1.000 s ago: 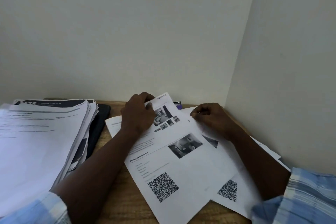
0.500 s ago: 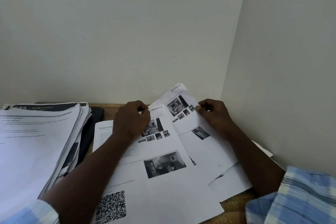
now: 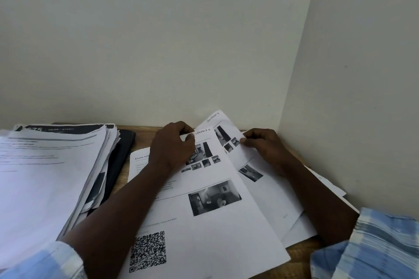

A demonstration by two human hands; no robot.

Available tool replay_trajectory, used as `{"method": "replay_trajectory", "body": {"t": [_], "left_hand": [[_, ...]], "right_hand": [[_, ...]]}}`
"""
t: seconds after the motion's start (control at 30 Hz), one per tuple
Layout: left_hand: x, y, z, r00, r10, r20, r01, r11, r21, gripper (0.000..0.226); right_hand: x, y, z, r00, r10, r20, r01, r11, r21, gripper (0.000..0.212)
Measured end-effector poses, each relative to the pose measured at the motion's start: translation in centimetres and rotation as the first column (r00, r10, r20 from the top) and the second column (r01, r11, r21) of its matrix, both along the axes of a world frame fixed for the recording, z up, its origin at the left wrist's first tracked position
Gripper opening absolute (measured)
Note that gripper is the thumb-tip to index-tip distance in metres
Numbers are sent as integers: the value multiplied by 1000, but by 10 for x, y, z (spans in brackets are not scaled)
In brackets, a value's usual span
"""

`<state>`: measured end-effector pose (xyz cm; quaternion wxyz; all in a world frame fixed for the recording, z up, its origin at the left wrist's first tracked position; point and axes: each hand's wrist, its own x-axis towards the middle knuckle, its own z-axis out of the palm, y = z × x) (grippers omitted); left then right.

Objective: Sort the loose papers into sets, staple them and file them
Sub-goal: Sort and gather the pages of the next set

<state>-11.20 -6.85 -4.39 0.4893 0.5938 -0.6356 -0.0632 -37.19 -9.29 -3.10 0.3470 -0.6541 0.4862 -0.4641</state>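
Over the last second the two top sheets have been pulled apart. They lay nearly squared on each other; now they fan open from the middle of the desk (image 3: pixel 301 249). The front sheet (image 3: pixel 210 229) has slid toward 7 o'clock, so its QR code sits near the bottom edge. The rear sheet (image 3: pixel 269 192) has swung out toward 1 o'clock, its far corner lifted against the wall. The left hand (image 3: pixel 172 145) pinches the front sheet's top edge between thumb and curled fingers. The right hand (image 3: pixel 263 147) pinches the rear sheet at its right edge, fingers narrow. A handwritten note (image 3: pixel 202 131) now shows at the top of the front sheet and another on the rear one; both are too small to read surely. This looks like checking labels to decide which set each page joins, so sorting is still early. More loose sheets (image 3: pixel 301 231) lie under these toward 4 o'clock, and a thick stack (image 3: pixel 45 183) at 9 o'clock rests on a dark flat thing (image 3: pixel 123 149). No stapler shows.
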Motion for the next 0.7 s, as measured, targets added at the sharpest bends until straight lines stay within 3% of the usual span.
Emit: {"method": "replay_trajectory", "body": {"t": [0.1,0.17,0.23,0.3,0.37,0.43,0.47,0.5,0.57,0.7], "left_hand": [[-1,-1,3,998,6,-61,-9,999,-49,4],[-1,-1,5,993,-28,-111,23,999,-39,8],[0,-2,6,981,-69,-181,73,997,19,10],[-2,0,7,970,-84,-227,100,993,62,12],[-4,1,7,972,-88,-216,108,991,82,12],[-6,3,7,990,-81,-118,91,993,81,13],[-6,4,5,997,-72,-38,74,994,76,15],[-6,4,4,998,-60,36,57,996,73,16],[-5,3,0,991,-64,119,53,995,87,15],[-5,3,-4,981,-104,165,87,990,107,10]], "right_hand": [[8,18,13,987,107,119,-128,974,185,12],[14,30,20,948,188,256,-267,907,326,9],[17,33,25,924,238,299,-339,872,352,19],[16,23,25,980,159,122,-186,948,256,28],[9,8,19,962,-127,-243,142,989,44,29],[-1,2,12,703,-389,-595,376,914,-154,32],[-4,3,8,587,-400,-704,421,893,-157,42],[-6,4,5,526,-370,-766,446,887,-121,55],[-7,4,3,503,-344,-793,468,880,-84,72],[-11,-2,2,607,-400,-687,463,880,-103,70]]}}
